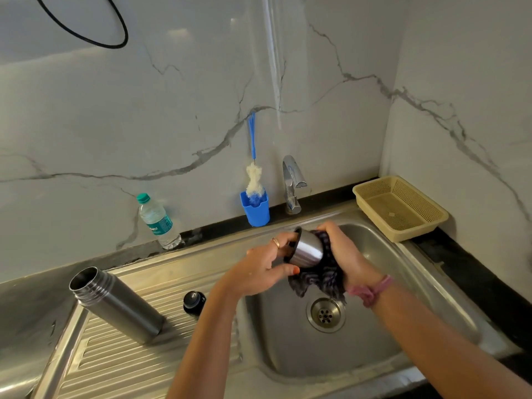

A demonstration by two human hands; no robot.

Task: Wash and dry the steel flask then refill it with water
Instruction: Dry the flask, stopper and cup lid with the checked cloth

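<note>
The steel flask body (115,303) stands open-mouthed on the ribbed drainboard (121,367), left of the basin. Its black stopper (194,302) sits on the drainboard beside my left forearm. Above the basin my left hand (263,267) grips the flask's steel cup lid (306,249) at its black rim. My right hand (342,254) holds a dark checked cloth (322,279) bunched against the closed end of the lid. The cloth's loose end hangs toward the drain.
The sink basin (403,289) has its drain (326,314) below my hands. At the back stand a tap (292,182), a blue holder (255,210) with a bottle brush, and a plastic water bottle (157,221). A beige basket (400,207) sits at the right corner.
</note>
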